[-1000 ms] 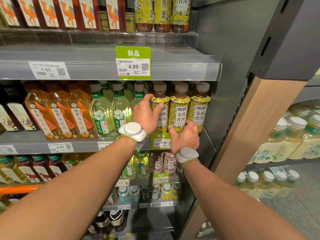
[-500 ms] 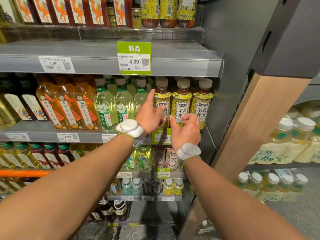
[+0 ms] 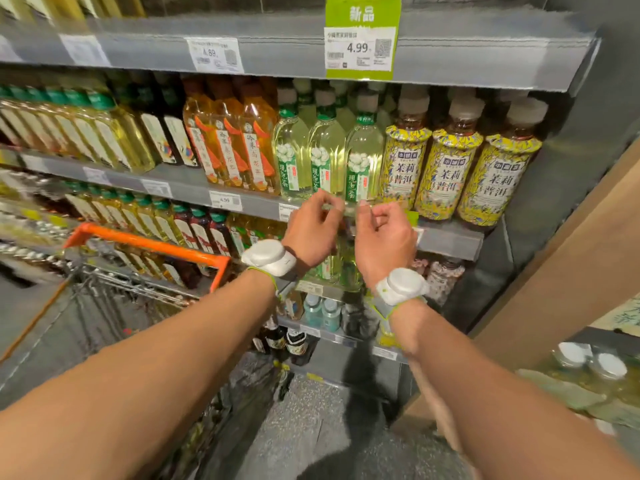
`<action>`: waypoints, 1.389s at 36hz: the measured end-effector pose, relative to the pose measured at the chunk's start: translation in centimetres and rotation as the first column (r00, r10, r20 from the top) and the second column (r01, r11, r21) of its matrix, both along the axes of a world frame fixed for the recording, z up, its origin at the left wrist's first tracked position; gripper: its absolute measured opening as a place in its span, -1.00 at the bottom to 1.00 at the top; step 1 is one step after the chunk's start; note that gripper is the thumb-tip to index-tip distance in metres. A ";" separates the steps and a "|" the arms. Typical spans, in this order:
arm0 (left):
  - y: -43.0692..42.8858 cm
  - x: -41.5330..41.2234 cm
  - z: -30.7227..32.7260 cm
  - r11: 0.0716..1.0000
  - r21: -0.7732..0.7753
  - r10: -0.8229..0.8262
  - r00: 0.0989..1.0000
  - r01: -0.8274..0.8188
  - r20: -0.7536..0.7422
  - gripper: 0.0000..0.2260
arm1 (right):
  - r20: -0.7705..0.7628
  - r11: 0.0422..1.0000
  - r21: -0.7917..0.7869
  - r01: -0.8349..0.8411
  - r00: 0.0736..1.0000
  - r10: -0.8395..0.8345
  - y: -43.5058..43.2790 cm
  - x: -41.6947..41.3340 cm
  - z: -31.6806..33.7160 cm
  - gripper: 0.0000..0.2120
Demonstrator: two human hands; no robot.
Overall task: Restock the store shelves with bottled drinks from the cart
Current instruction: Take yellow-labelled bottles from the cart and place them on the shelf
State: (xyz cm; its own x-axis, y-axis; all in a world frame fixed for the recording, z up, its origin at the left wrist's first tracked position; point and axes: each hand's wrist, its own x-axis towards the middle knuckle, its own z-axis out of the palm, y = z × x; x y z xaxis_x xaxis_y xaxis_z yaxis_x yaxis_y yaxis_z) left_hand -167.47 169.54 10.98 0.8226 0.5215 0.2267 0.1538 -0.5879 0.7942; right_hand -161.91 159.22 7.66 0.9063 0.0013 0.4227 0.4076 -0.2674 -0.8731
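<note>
Head view: bottles (image 3: 446, 171) stand upright, caps up; left hand (image 3: 311, 233), right hand (image 3: 384, 240) loosely curled, empty.

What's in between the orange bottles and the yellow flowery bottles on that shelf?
Three pale green bottles with white flowers on their labels stand between the orange bottles and the yellow flowery bottles. The head view shows this.

You get even overhead light with a warm cast, no hard glare. Upper shelf (image 3: 450, 46) shades the bottle caps at 12 o'clock. Motion blur smears the cart (image 3: 149, 242) and left-side bottles (image 3: 86, 133) at 9 o'clock; yellow-label bottles (image 3: 446, 174) at 2 o'clock read clean. Your left hand (image 3: 311, 230) and right hand (image 3: 384, 240) blur at the fingertips. Shelf lines bow toward 3 o'clock. White-capped bottles (image 3: 588, 368) at 4 o'clock are mush. Floor (image 3: 304, 427) at 6 is dim.
</note>
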 end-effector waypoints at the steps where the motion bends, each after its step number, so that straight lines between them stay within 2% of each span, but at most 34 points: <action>1: 0.3 -1.0 -0.3 0.999 0.025 0.027 0.999 -0.026 -0.018 -0.82 | -0.006 1.000 -0.001 -0.030 1.000 0.030 0.6 -0.7 -0.3 -0.71; 4: 1.6 -4.0 -0.6 0.998 0.008 0.067 0.996 -0.067 -0.054 -0.74 | -0.026 0.994 -0.013 -0.105 0.994 0.105 2.1 -3.2 -0.4 -0.75; 10: 4.1 -11.7 -1.3 0.981 -0.024 0.191 0.981 -0.192 -0.044 -0.68 | -0.113 0.954 -0.076 -0.289 0.953 0.280 5.1 -9.7 -0.7 -0.70; 19: 6.9 -26.1 -1.9 0.934 -0.110 0.334 0.940 -0.339 -0.061 -0.82 | -0.154 0.877 -0.177 -0.447 0.893 0.423 10.0 -22.3 -1.4 -0.67; 22: 8.4 -33.1 -2.9 0.905 -0.134 0.400 0.915 -0.403 -0.052 -0.83 | -0.205 0.825 -0.189 -0.532 0.843 0.497 11.7 -28.6 -2.2 -0.68; 25: 9.4 -36.9 -3.7 0.882 -0.139 0.444 0.893 -0.450 -0.076 -0.82 | -0.217 0.795 -0.237 -0.559 0.828 0.517 12.2 -31.3 -3.1 -0.66; 31: 13.1 -48.5 -5.8 0.736 -0.203 0.643 0.761 -0.646 -0.091 -0.84 | -0.250 0.705 -0.299 -0.643 0.765 0.593 15.0 -39.7 -3.9 -0.62; 35: 14.1 -54.4 -6.7 0.638 -0.181 0.743 0.660 -0.749 -0.111 -0.87 | -0.254 0.640 -0.345 -0.687 0.724 0.641 17.1 -44.9 -4.5 -0.63; 39: 14.3 -56.6 -7.2 0.628 -0.263 0.735 0.669 -0.733 -0.109 -0.81 | -0.264 0.602 -0.349 -0.718 0.692 0.672 18.3 -47.7 -5.0 -0.64; 42: 14.5 -58.4 -7.9 0.595 -0.271 0.762 0.638 -0.756 -0.108 -0.80 | -0.255 0.538 -0.383 -0.751 0.646 0.720 19.2 -50.1 -5.7 -0.62; 47: 14.8 -59.2 -8.9 0.576 -0.262 0.773 0.620 -0.774 -0.134 -0.79 | -0.243 0.503 -0.424 -0.753 0.630 0.737 20.0 -51.7 -6.8 -0.63; 50: 15.0 -59.1 -9.5 0.572 -0.246 0.780 0.611 -0.783 -0.133 -0.79 | -0.249 0.504 -0.396 -0.768 0.618 0.746 20.8 -51.6 -7.7 -0.60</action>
State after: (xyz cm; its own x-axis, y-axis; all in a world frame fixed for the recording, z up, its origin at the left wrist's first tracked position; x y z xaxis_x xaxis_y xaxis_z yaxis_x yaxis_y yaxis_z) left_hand -226.57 184.58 1.46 0.0684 0.9975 -0.0202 0.4627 -0.0138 0.8864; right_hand -213.48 179.98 -0.06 0.4870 0.8609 0.1472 0.6057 -0.2115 -0.7671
